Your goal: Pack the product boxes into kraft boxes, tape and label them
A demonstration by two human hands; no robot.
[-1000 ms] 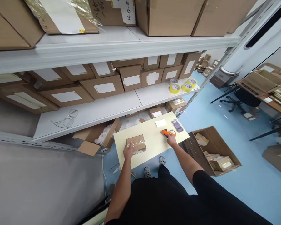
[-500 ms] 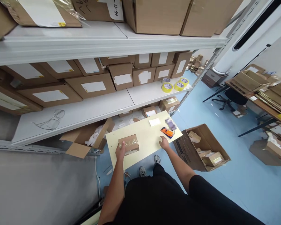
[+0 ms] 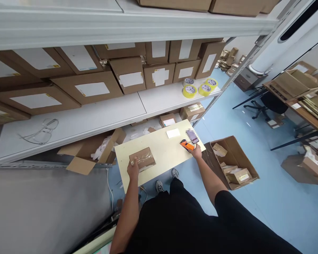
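A small taped cardboard box (image 3: 143, 158) lies on the pale yellow board (image 3: 163, 153). My left hand (image 3: 133, 170) grips its near left edge, thumb on top and the other fingers mostly hidden. At the board's right end, my right hand (image 3: 195, 151) has its fingers closed on the near end of an orange and dark-blue hand tool (image 3: 186, 144), which rests on the board; its exact kind is not clear. Just behind the tool is a partly blurred, purplish flat object (image 3: 192, 135). A white paper or label stack (image 3: 173, 133) lies near the back edge.
Behind the board stands a shelf (image 3: 113, 113) with cardboard boxes, yellow tape rolls (image 3: 189, 91) and eyeglasses (image 3: 42, 132). An open carton (image 3: 95, 150) is at the left. On the floor at right, a large open carton (image 3: 234, 148) holds several small boxes.
My right hand has moved right and forward onto the orange tool and closed on it. My left hand stays on the box, which has turned slightly. The camera view has shifted.
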